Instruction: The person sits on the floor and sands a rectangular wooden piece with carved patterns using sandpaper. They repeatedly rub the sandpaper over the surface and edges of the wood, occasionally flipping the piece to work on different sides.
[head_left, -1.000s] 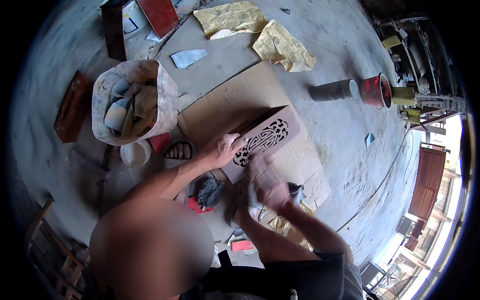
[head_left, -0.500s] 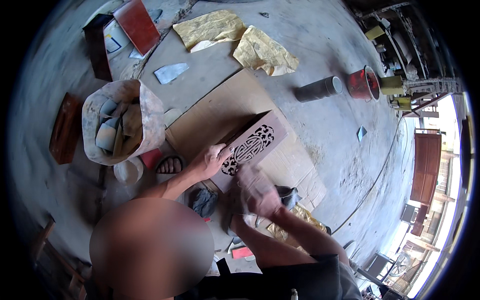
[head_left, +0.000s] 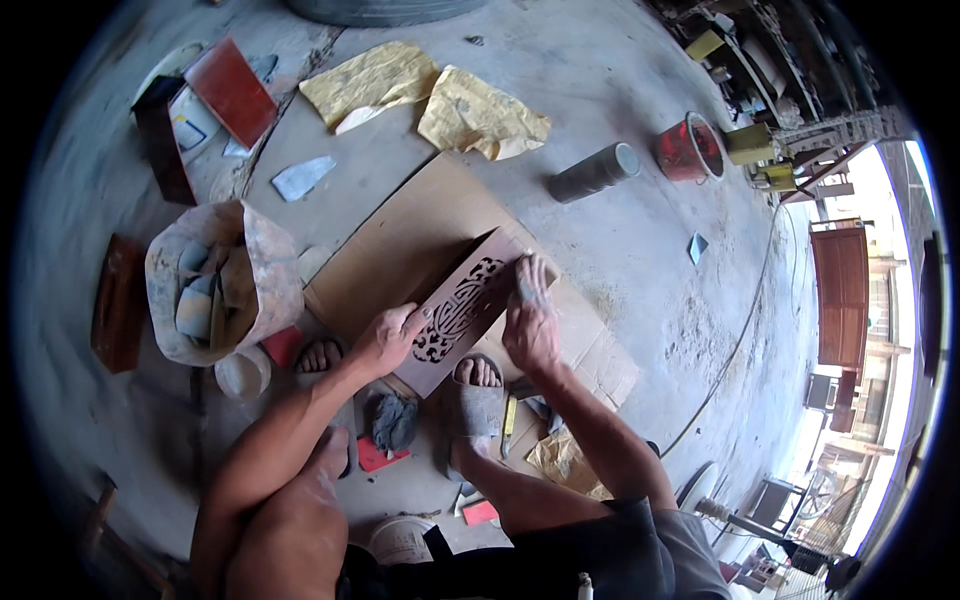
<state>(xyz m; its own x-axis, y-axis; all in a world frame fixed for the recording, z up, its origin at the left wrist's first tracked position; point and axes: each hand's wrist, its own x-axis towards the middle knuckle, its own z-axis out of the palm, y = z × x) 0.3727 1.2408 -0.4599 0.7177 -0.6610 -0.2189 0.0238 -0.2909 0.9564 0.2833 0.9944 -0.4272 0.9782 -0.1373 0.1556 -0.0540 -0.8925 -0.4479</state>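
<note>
A brown wooden piece with a fretwork face [head_left: 462, 312], pierced with a rounded pattern, stands tilted on a flat cardboard sheet [head_left: 385, 235] by my feet. It looks box-like, with a dark hollow behind the face. My left hand [head_left: 388, 340] is closed on its left edge, thumb over the front. At the upper right end of the face rests my right hand [head_left: 531, 318], fingers together and greyish with dust. Whatever lies under those fingers is hidden. A dark crumpled rag [head_left: 394, 420] sits on a red pad between my feet.
To the left stands a stained bucket [head_left: 278, 300] full of scraps, beside a small white cup [head_left: 243, 376] and a reddish wooden piece [head_left: 120, 303]. Crumpled yellowish paper [head_left: 484, 110], a grey cylinder [head_left: 594, 173] and a red-stained pail [head_left: 690, 150] lie beyond. A cable [head_left: 745, 325] crosses the floor.
My right hand has gone from a blur below the wooden piece up to its far right end. My left hand keeps its grip. The view has shifted, and a blurred round shape at lower left is gone.
</note>
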